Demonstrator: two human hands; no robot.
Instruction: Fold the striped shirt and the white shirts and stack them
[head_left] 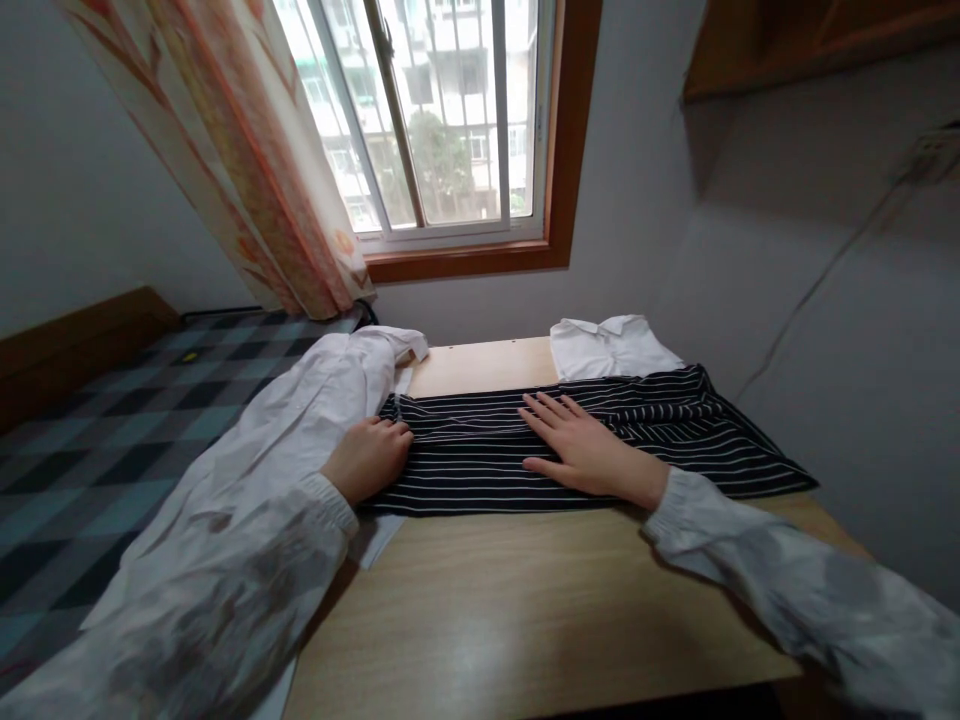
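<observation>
Black, white-striped garment, head view: laid on the pale wood table directly beneath both hands, long axis and stripes running left to right across the person's front, between a long white garment at left and a smaller white garment beyond its far edge at right. Left hand: at the left end, fingers curled down, whether pinching cloth cannot be told; right hand: palm down, fingers spread on the mid-length, the nearer of the two to the gathered right end.
</observation>
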